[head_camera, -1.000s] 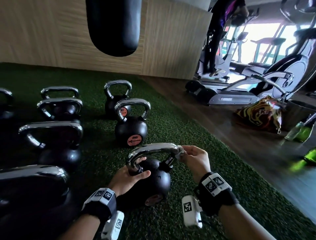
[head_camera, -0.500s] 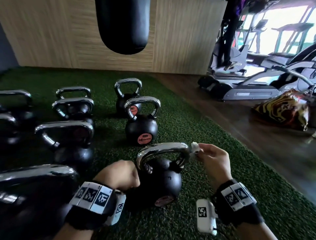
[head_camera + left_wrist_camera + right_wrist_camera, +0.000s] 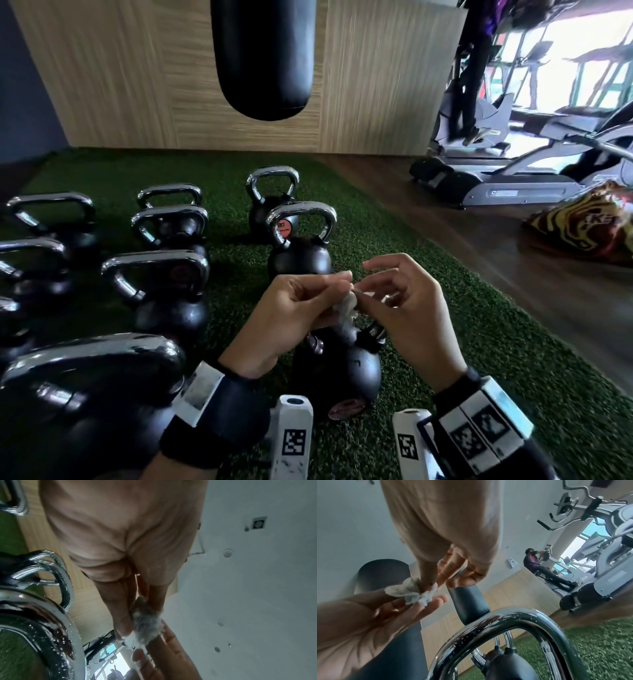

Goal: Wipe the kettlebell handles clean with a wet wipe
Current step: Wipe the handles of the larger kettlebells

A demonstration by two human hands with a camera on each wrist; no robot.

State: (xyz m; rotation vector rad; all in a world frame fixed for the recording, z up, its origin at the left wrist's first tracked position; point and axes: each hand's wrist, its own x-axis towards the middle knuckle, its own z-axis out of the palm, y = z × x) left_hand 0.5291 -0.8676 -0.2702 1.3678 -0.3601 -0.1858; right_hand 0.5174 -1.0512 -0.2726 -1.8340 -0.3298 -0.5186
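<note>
Both hands hover just above the nearest black kettlebell (image 3: 342, 373) on the green turf. Between them is a crumpled white wet wipe (image 3: 349, 306). My left hand (image 3: 337, 291) pinches it from the left, and in the left wrist view the wipe (image 3: 145, 626) sits between thumb and fingers. My right hand (image 3: 373, 291) pinches the same wipe (image 3: 412, 592) from the right. The kettlebell's chrome handle (image 3: 513, 615) shows small wet specks. In the head view the hands hide most of that handle. Neither hand touches the kettlebell.
Several more chrome-handled kettlebells (image 3: 161, 274) stand in rows to the left and ahead, one close in front (image 3: 301, 236). A black punching bag (image 3: 263, 58) hangs above. Wooden floor (image 3: 513, 274), exercise machines (image 3: 496, 178) and a patterned bag (image 3: 589, 222) lie right.
My left hand let go of the kettlebell and rose to meet the right. The right hand lifted the wipe off the handle's right corner. Both now hold the wipe above the handle.
</note>
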